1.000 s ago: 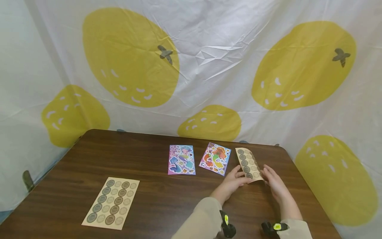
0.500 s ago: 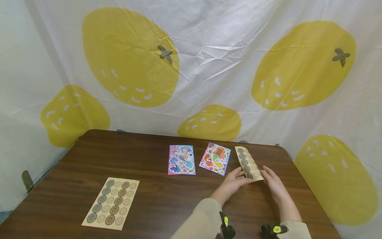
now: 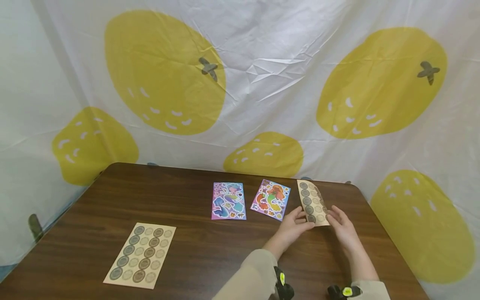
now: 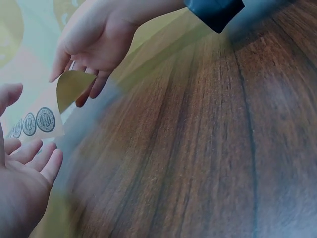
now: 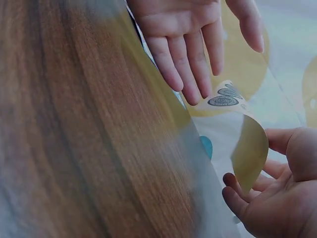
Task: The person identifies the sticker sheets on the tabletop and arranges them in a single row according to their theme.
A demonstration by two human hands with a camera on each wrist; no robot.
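Observation:
In the head view, a beige sticker sheet (image 3: pixel 313 202) printed with rows of round seals is raised over the table's right side. It tilts and curls along its right edge. My right hand (image 3: pixel 343 231) holds that edge near the lower corner, thumb on one side and fingers on the other. At the lower left corner is my left hand (image 3: pixel 290 231). In the right wrist view, the left hand's fingers (image 5: pixel 183 62) are nearly straight, their tips at the sheet, with its thumb apart. The curled sheet's plain yellowish back shows there beside the right hand (image 5: pixel 292 183).
Two colourful mermaid sticker sheets, one blue-pink (image 3: pixel 228 201) and one orange-green (image 3: pixel 271 200), lie left of my hands. Another beige sheet (image 3: pixel 139 256) of round seals lies at the front left. Behind the brown table (image 3: pixel 195 254) hangs a lemon-print curtain (image 3: pixel 262 96).
The beige sheet in my hands has risen slightly, and its far end now stands a little higher. My right thumb has shifted over its edge. The other sheets lie as before.

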